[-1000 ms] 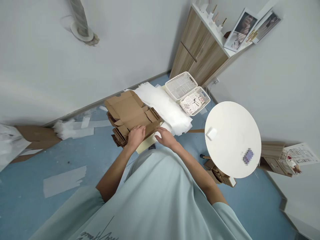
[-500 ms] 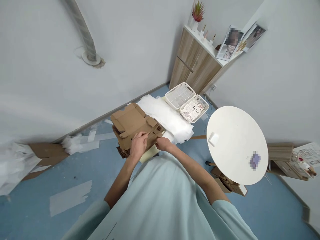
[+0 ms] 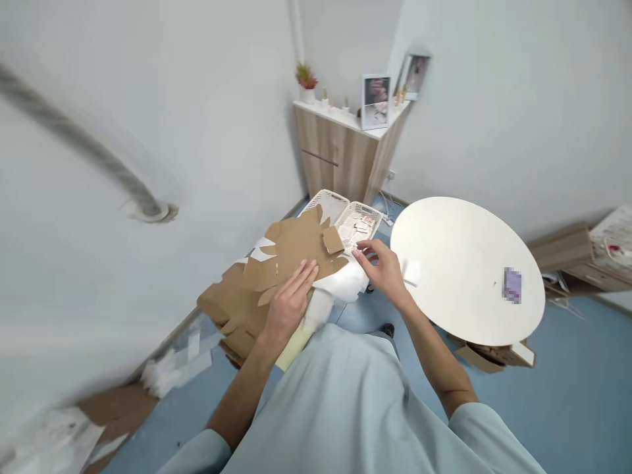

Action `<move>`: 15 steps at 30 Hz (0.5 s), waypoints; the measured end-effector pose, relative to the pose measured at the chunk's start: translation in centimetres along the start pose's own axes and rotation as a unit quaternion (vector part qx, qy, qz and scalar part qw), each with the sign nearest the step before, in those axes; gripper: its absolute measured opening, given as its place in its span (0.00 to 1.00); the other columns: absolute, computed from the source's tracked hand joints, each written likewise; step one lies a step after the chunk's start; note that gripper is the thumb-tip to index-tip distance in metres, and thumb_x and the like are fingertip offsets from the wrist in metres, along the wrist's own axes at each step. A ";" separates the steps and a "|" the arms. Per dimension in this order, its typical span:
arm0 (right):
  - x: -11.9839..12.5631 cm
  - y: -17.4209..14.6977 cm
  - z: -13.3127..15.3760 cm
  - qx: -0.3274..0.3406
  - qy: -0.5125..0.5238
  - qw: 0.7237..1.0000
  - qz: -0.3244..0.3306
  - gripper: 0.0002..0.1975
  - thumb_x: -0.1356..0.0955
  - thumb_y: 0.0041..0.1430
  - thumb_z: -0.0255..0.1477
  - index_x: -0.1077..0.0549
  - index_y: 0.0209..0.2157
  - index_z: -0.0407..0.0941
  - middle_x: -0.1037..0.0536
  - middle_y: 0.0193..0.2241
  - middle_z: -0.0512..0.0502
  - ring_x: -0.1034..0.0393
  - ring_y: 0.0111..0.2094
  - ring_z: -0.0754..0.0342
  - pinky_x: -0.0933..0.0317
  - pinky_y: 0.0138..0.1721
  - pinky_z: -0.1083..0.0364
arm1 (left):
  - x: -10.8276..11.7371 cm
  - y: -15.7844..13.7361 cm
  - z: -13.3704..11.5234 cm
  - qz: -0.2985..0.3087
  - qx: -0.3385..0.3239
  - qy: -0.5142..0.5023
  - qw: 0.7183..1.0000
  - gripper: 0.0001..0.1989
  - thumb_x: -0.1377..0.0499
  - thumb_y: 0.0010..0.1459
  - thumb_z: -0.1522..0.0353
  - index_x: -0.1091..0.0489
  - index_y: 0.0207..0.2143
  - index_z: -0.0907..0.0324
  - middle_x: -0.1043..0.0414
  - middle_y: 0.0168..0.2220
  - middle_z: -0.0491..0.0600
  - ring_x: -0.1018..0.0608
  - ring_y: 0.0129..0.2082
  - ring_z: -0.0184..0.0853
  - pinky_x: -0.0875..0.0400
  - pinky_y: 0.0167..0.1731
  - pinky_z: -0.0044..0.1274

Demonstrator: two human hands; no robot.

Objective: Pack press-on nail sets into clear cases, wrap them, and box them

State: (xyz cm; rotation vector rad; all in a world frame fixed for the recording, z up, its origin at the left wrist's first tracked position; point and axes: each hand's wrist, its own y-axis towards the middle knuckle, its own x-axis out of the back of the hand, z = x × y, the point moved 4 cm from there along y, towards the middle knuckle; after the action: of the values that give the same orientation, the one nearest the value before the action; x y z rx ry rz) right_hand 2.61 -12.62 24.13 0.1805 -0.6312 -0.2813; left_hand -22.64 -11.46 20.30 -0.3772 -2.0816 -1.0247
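Note:
An unfolded brown cardboard box (image 3: 299,247) lies flat over the white sheets, its flaps spread. My left hand (image 3: 293,299) rests on its near part with fingers stretched out. To the left, partly under it, is a stack of more flattened cardboard (image 3: 232,299). My right hand (image 3: 382,268) hovers at the near side of a white basket (image 3: 376,222) of small printed cards (image 3: 363,225). Its thumb and fingers are curved and apart, with nothing visible between them. The white sheets (image 3: 345,282) show below the cardboard's right edge.
Another white basket (image 3: 328,197) stands partly behind the cardboard. A round white table (image 3: 464,263) is at right, with a small white block (image 3: 411,272) on it. A wooden cabinet (image 3: 340,148) fills the corner. Cardboard and plastic wrapping (image 3: 170,368) lie on the floor at left.
The view has turned right. A cardboard box now lies opened flat farther right, over the white sheets. My right hand has left the cardboard and moved towards the card basket; my left hand has flattened.

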 end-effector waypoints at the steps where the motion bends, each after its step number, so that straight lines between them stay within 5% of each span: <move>1: 2.2 -0.2 -0.2 0.006 -0.015 1.000 -0.016 0.17 0.31 0.69 0.44 0.23 0.51 0.48 0.19 0.48 0.42 0.21 0.42 0.49 0.26 0.43 0.51 | -1.4 1.4 -1.0 0.012 -0.033 -0.005 0.999 0.36 0.61 0.70 0.78 0.48 0.77 0.49 0.31 0.68 0.49 0.35 0.72 0.39 0.31 0.69 0.41; 6: 12.4 -2.8 -5.3 -0.061 -0.108 0.988 -0.094 0.19 0.26 0.63 0.43 0.26 0.50 0.49 0.23 0.46 0.44 0.24 0.43 0.48 0.27 0.39 0.51 | -10.7 7.5 -6.5 0.067 -0.166 -0.041 0.983 0.35 0.63 0.71 0.79 0.48 0.77 0.52 0.32 0.68 0.53 0.36 0.72 0.40 0.32 0.69 0.42; 15: 26.2 -11.6 -21.9 -0.274 -0.182 0.937 -0.117 0.15 0.25 0.60 0.40 0.27 0.43 0.49 0.22 0.40 0.48 0.25 0.37 0.50 0.35 0.37 0.52 | -30.6 13.0 -19.9 0.166 -0.293 -0.144 0.930 0.30 0.58 0.75 0.77 0.44 0.75 0.55 0.32 0.68 0.54 0.37 0.72 0.40 0.32 0.69 0.41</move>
State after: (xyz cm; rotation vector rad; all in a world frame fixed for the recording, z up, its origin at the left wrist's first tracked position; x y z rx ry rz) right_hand 33.68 -29.99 18.38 -0.3451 -0.8747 -0.7199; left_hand 14.88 -16.53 12.02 -1.2013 -1.8200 -1.4277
